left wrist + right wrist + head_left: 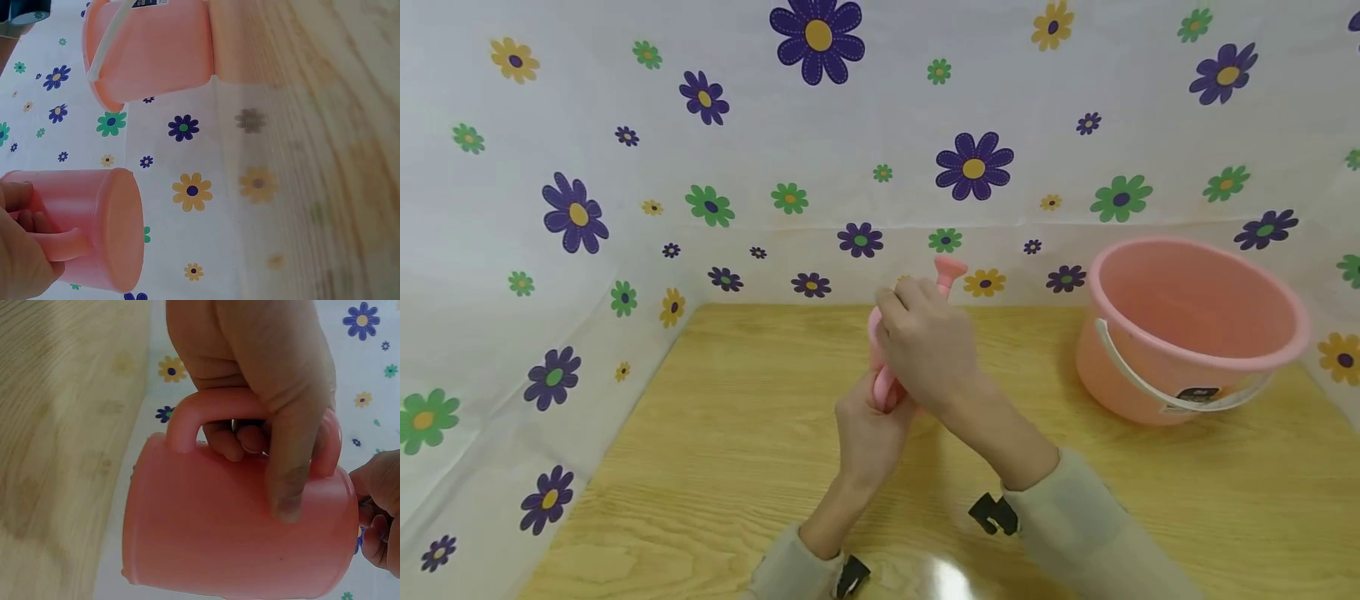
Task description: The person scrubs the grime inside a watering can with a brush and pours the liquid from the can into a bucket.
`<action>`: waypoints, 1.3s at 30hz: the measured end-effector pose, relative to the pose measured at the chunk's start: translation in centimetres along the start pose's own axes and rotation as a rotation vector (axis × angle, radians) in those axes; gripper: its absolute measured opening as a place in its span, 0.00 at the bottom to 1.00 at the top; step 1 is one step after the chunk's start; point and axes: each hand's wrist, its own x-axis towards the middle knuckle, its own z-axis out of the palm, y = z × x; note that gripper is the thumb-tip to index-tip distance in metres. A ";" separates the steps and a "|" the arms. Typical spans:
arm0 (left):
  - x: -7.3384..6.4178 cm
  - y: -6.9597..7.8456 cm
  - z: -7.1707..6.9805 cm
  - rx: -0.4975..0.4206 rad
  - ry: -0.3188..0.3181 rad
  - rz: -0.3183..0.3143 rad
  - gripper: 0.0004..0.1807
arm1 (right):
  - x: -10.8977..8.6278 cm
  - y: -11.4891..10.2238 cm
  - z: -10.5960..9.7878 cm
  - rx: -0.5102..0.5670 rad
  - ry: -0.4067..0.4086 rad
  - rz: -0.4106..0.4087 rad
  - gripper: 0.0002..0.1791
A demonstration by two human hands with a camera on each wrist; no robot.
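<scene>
Between the two hands is a pink watering can (pixel 231 519), held up off the table. The left hand (pixel 871 433) grips its looped handle (pixel 215 400), and the thumb lies along the can's side in the right wrist view. Above it, the right hand (pixel 932 342) has curled fingers at the can's upper end, where the spout comes out. The flared spout tip (pixel 950 268) sticks up past the right hand's knuckles. In the left wrist view, the can's flat base (pixel 123 231) shows. Most of the can is hidden behind the hands in the head view.
A pink bucket (pixel 1097 367) with a white handle (pixel 1138 379) stands at the right on the wooden table (pixel 700 467). A white flower-patterned sheet (pixel 880 125) hangs behind the table and along its left side. Black buckles (pixel 995 514) sit at both wrists.
</scene>
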 end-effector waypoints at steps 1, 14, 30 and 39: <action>0.0 0.0 0.0 -0.011 0.001 -0.020 0.07 | -0.1 0.0 0.2 -0.019 -0.025 0.008 0.07; 0.0 -0.4 0.2 -0.002 0.085 0.027 0.19 | 0.7 -1.0 0.3 -0.067 -0.100 0.021 0.04; 0.0 -0.3 0.2 0.036 0.088 -0.004 0.14 | -0.3 -1.0 -0.1 0.059 -0.136 0.102 0.06; 0.2 -0.2 -0.4 0.055 0.094 0.036 0.09 | -0.5 -1.2 -0.5 0.120 0.078 0.060 0.10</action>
